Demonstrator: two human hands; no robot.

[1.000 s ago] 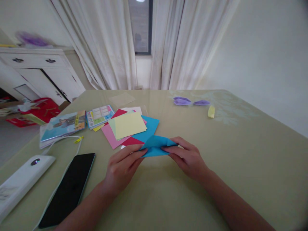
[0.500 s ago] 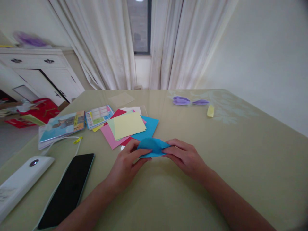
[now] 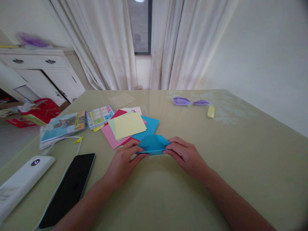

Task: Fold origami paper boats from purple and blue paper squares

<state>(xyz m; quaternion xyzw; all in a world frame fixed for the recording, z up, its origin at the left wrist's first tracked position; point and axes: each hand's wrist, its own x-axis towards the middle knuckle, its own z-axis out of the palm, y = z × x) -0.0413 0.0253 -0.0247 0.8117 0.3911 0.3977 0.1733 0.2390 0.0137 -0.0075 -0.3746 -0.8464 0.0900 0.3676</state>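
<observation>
Head camera shows me, from my seat far away, two bare hands at work over the desk [image 3: 243,154]. My left hand [image 3: 123,163] has its grip pinching the left end of a folded blue paper [image 3: 154,143]. My right hand [image 3: 191,158] has its grip pinching the right end. So the blue paper sits between my two hands, with its back part puffed up like a little hill. Just past it I see a messy pile of colored sheets, with a pale yellow sheet [image 3: 130,125] on top. To the left are a black phone [image 3: 68,191], a white gadget [image 3: 26,181] and a picture book [image 3: 64,127]. Far back on the right lie a purple folded shape [image 3: 182,102] and a small yellow piece [image 3: 211,112].
</observation>
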